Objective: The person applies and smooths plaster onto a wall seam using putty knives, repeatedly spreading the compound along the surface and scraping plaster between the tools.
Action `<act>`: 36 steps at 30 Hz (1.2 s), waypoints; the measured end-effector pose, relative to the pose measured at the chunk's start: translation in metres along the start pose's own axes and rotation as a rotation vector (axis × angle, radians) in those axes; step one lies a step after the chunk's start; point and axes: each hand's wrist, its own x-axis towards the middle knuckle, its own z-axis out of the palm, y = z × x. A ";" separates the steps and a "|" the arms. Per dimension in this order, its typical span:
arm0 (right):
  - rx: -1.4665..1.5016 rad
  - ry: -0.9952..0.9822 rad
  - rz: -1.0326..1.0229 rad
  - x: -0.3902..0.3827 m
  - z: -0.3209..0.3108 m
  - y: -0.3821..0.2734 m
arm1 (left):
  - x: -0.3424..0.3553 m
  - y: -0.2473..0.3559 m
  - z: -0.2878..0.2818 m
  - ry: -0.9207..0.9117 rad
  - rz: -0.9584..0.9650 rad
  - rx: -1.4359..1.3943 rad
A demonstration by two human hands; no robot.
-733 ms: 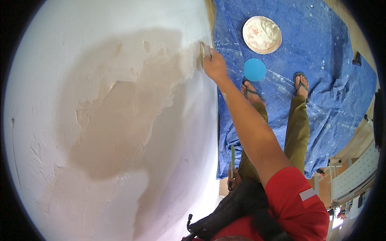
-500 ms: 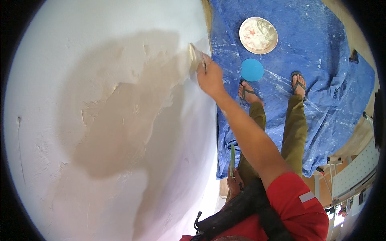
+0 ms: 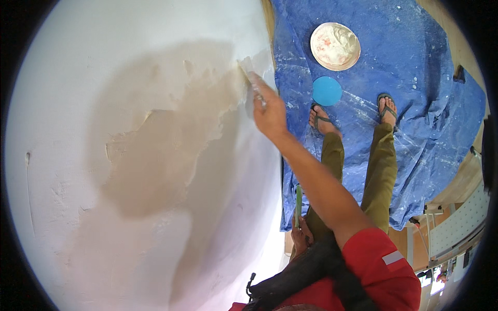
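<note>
Upper centre: right hand, clamped on a scraper, has slid left, nearer the rough patch; left hand clasps a green tool.

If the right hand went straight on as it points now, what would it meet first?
Probably the white wall: the scraper in the right hand seems to be against it already, though contact is hard to confirm from this view.
</note>
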 end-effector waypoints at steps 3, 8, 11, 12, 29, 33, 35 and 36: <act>-0.013 -0.034 -0.083 -0.026 0.017 -0.007 | 0.002 -0.017 -0.002 0.044 0.045 0.043; 0.037 -0.152 -0.094 -0.073 -0.014 0.008 | 0.003 -0.013 -0.008 0.051 0.214 0.067; -0.133 -0.072 0.238 -0.010 -0.018 0.031 | -0.001 -0.010 -0.009 0.038 0.144 0.199; -0.226 -0.036 0.237 0.026 -0.024 0.045 | -0.001 -0.009 -0.003 0.003 0.134 0.190; 0.059 -0.108 -0.028 -0.036 -0.052 -0.029 | -0.011 0.021 0.000 0.000 0.220 0.119; 0.011 -0.028 -0.102 -0.018 -0.013 -0.053 | 0.003 -0.012 -0.002 0.013 0.177 0.105; -0.133 0.038 -0.275 -0.031 0.003 -0.048 | 0.004 -0.018 0.000 0.000 0.151 0.112; -0.127 0.029 -0.273 -0.045 0.003 -0.051 | 0.004 -0.020 -0.001 0.009 0.143 0.117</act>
